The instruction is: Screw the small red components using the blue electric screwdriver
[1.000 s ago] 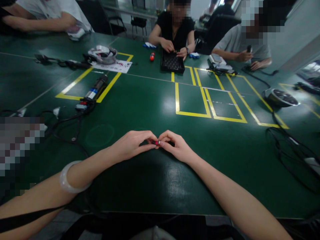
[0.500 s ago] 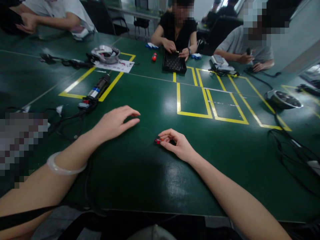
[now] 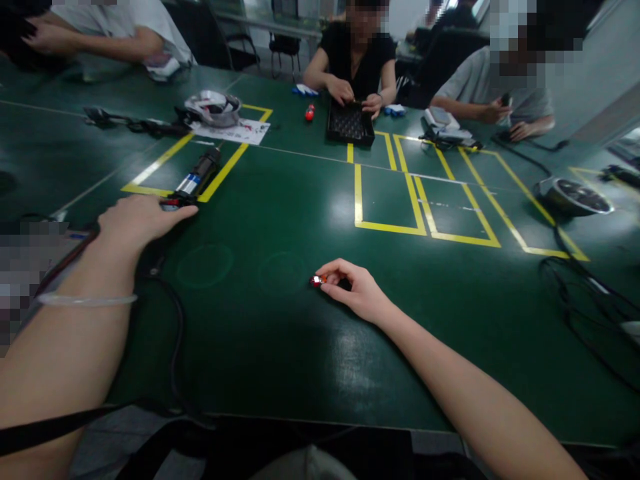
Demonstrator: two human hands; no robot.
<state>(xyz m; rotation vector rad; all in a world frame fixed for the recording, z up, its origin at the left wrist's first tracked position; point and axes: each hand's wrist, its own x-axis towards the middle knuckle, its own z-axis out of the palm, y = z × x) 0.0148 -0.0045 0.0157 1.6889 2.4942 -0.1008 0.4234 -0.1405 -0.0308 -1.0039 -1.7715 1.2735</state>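
My right hand rests near the middle of the green table, its thumb and fingers pinching a small shiny red part. What kind of part it is cannot be made out. My left hand reaches to the left, with its thumb stretched out beside the near end of an electric screwdriver, a dark cylinder with a silver and blue band. Most of the left fingers are hidden behind the hand, so whether they touch the tool cannot be seen.
Yellow tape outlines mark the table. Across it, a person works over a black tray, with a red object nearby. Black cables lie on both sides. A round dark device stands at right. Other people sit at the far side.
My left hand has moved left from the table's middle to the near end of the screwdriver. My right hand has stayed in place with the small red part, which now catches the light.
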